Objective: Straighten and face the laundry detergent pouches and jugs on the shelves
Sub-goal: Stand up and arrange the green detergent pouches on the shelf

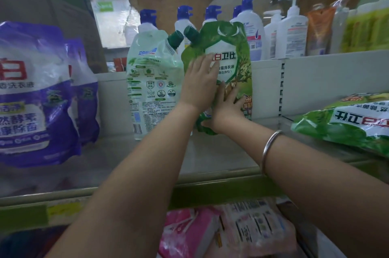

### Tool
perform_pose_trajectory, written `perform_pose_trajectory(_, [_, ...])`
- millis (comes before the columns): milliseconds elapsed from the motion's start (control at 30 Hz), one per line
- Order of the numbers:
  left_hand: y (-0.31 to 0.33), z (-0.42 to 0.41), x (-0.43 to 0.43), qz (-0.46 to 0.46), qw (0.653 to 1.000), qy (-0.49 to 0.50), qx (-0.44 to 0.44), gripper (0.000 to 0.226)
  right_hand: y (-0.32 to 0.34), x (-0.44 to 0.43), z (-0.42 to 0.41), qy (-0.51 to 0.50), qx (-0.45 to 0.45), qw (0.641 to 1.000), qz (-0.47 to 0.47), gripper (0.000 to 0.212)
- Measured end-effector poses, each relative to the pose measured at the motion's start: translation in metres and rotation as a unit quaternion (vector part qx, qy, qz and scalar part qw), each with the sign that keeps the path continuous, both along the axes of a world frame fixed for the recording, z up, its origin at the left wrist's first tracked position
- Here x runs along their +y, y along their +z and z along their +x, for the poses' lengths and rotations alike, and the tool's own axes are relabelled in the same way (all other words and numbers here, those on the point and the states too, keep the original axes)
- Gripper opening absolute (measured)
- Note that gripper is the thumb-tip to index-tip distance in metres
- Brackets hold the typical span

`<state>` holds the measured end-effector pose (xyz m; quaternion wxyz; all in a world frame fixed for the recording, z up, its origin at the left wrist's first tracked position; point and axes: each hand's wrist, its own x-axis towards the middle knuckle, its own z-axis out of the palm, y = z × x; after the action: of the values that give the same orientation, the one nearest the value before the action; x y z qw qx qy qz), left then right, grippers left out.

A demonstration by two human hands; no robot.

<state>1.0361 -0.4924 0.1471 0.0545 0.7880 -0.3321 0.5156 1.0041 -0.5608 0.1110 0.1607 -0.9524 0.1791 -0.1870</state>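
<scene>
The head view looks down both bare forearms to a store shelf (210,159). A green detergent pouch (231,47) stands upright near the back of it, at the middle of the picture. Its printed front faces the camera and its dark green cap sits at the upper left corner.

Both hands lie flat on this pouch. The left hand (200,83) has its fingers straight and close together, pressed against the upper left part of the front and covering a bit of the label. The right hand (227,110) is lower, with fingers spread wide over the bottom part of the front and the thumb stretched out along the lower edge. Neither hand curls round the pouch. A metal bangle (270,148) sits on the right forearm.

Just left of the green pouch stands a pale green pouch (151,81), turned so that its back panel of small print and icons faces out. Its cap leans close to the green pouch's cap, and the two pouches touch or nearly touch along their sides. Further left, two purple pouches (31,93) stand one behind the other, fronts outward. At the right edge another green pouch (347,123) lies flat on the neighbouring shelf section, its lettering upside down.

On the higher shelf behind stand white bottles with blue caps (250,24), white pump bottles (292,30) and an orange pouch (317,28). On the level below the shelf edge lie pink packages (189,232).
</scene>
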Motion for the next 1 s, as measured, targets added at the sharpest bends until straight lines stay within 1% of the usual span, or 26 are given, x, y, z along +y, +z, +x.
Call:
perform_pose_trajectory(67, [-0.013, -0.005, 0.001, -0.019, 0.997, -0.01, 0.077, 0.046, -0.003, -0.003, 0.007, 0.003, 0.014, 0.999, -0.029, 0.124])
perform_pose_trajectory(133, [-0.013, -0.015, 0.0, -0.055, 0.987, -0.015, 0.153, 0.041, 0.001, -0.01, 0.001, 0.019, 0.023, 1.0, -0.007, 0.123])
perform_pose_trajectory(167, [-0.01, -0.022, 0.0, -0.08, 0.974, -0.018, 0.211, 0.041, 0.006, -0.017, -0.005, 0.025, 0.019, 0.999, 0.006, 0.12])
perform_pose_trajectory(200, [-0.006, -0.03, 0.0, -0.106, 0.956, -0.014, 0.273, 0.045, 0.013, -0.025, -0.009, 0.028, 0.004, 0.999, 0.024, 0.115])
perform_pose_trajectory(233, [-0.003, -0.037, 0.001, -0.126, 0.934, -0.004, 0.333, 0.051, 0.018, -0.036, -0.01, 0.025, -0.026, 0.997, 0.068, 0.107])
perform_pose_trajectory(267, [-0.001, -0.041, 0.002, -0.133, 0.912, 0.011, 0.387, 0.056, 0.024, -0.047, -0.009, 0.012, -0.07, 0.989, 0.131, 0.095])
perform_pose_trajectory(300, [-0.001, -0.042, 0.004, -0.131, 0.892, 0.023, 0.432, 0.057, 0.028, -0.059, -0.007, -0.006, -0.122, 0.973, 0.197, 0.079])
perform_pose_trajectory(367, [-0.002, -0.043, 0.006, -0.122, 0.86, 0.029, 0.495, 0.051, 0.032, -0.08, -0.005, -0.045, -0.205, 0.928, 0.309, 0.052])
perform_pose_trajectory(400, [-0.004, -0.046, 0.004, -0.123, 0.85, 0.023, 0.511, 0.052, 0.034, -0.087, -0.003, -0.054, -0.245, 0.902, 0.352, 0.041])
perform_pose_trajectory(433, [-0.006, -0.047, 0.002, -0.127, 0.842, 0.016, 0.524, 0.06, 0.04, -0.092, -0.003, -0.056, -0.288, 0.879, 0.377, 0.037])
perform_pose_trajectory(467, [-0.009, -0.049, -0.002, -0.134, 0.832, 0.007, 0.538, 0.073, 0.048, -0.096, -0.003, -0.056, -0.337, 0.862, 0.374, 0.042])
perform_pose_trajectory(500, [-0.014, -0.051, -0.007, -0.142, 0.819, 0.001, 0.555, 0.089, 0.059, -0.096, -0.002, -0.048, -0.385, 0.858, 0.337, 0.053])
perform_pose_trajectory(533, [-0.018, -0.053, -0.01, -0.148, 0.81, 0.0, 0.568, 0.102, 0.072, -0.093, -0.004, -0.025, -0.419, 0.864, 0.276, 0.061])
perform_pose_trajectory(567, [-0.022, -0.054, -0.014, -0.15, 0.805, 0.002, 0.575, 0.11, 0.087, -0.088, -0.005, 0.011, -0.44, 0.874, 0.207, 0.065])
perform_pose_trajectory(600, [-0.024, -0.055, -0.016, -0.153, 0.801, 0.005, 0.579, 0.115, 0.1, -0.082, -0.004, 0.052, -0.433, 0.888, 0.147, 0.067])
perform_pose_trajectory(667, [-0.026, -0.052, -0.021, -0.162, 0.796, 0.013, 0.583, 0.12, 0.12, -0.071, 0.004, 0.127, -0.38, 0.913, 0.076, 0.066])
perform_pose_trajectory(767, [-0.027, -0.048, -0.024, -0.169, 0.796, 0.025, 0.58, 0.124, 0.128, -0.061, 0.018, 0.192, -0.31, 0.929, 0.06, 0.057])
perform_pose_trajectory(833, [-0.031, -0.047, -0.024, -0.183, 0.795, 0.018, 0.578, 0.126, 0.125, -0.058, 0.028, 0.194, -0.294, 0.934, 0.059, 0.052])
perform_pose_trajectory(867, [-0.033, -0.046, -0.023, -0.191, 0.795, 0.016, 0.575, 0.127, 0.123, -0.057, 0.032, 0.181, -0.294, 0.937, 0.048, 0.053])
perform_pose_trajectory(967, [-0.037, -0.043, -0.024, -0.202, 0.794, 0.017, 0.573, 0.127, 0.117, -0.058, 0.04, 0.142, -0.277, 0.95, 0.023, 0.064])
perform_pose_trajectory(1000, [-0.037, -0.042, -0.024, -0.201, 0.796, 0.017, 0.57, 0.126, 0.116, -0.058, 0.042, 0.129, -0.269, 0.955, 0.008, 0.065])
